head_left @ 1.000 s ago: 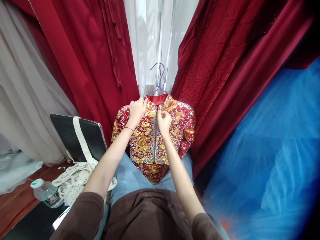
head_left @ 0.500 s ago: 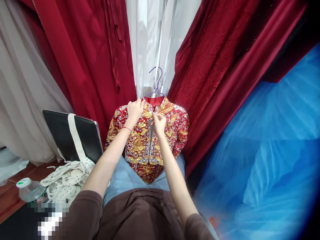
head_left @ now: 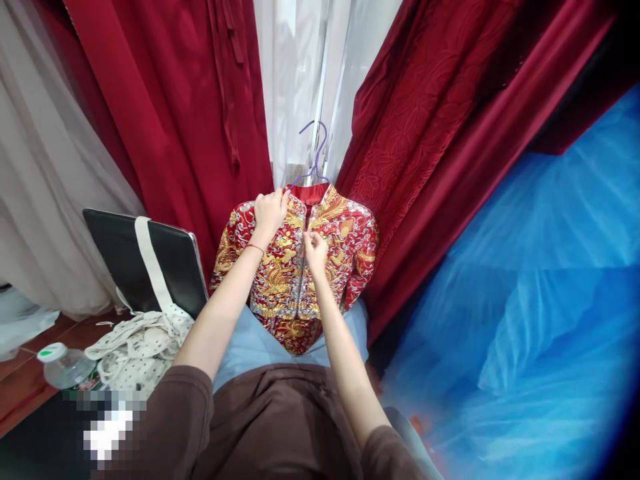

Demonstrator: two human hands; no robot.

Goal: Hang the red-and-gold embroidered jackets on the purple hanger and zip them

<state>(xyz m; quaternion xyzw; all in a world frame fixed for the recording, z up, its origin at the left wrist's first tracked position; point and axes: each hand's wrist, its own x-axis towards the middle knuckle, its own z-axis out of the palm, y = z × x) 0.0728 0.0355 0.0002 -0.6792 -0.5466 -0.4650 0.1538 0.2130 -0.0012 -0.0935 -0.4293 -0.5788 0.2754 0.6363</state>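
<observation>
Jacket [head_left: 277, 273], count one: red, with gold and silver embroidery, upright before the seated person, its lower part at the light blue trouser legs [head_left: 240, 347]. Long axis runs from collar [head_left: 313, 195], at the far end, to a pointed lower panel [head_left: 295, 333] directed toward the person's waist; embroidered front faces the wearer. Hanger [head_left: 316, 165], one, purple, rises from the collar; hook tip bends to the left of the view.

Left hand [head_left: 271, 212]: curled over the jacket's left-of-view shoulder beside the collar, gripping there; red cord [head_left: 255, 247], one, at the wrist. Right hand [head_left: 315, 252]: narrow, thumb and fingertips together at the front opening, below the collar; item between them too small to tell.

Surroundings, left: black panel [head_left: 120, 260], one, with white strap [head_left: 153, 267], one; dotted cloth [head_left: 137, 347], one heap; bottle [head_left: 67, 367], one, just beside it. Right: blue tulle [head_left: 540, 300].
</observation>
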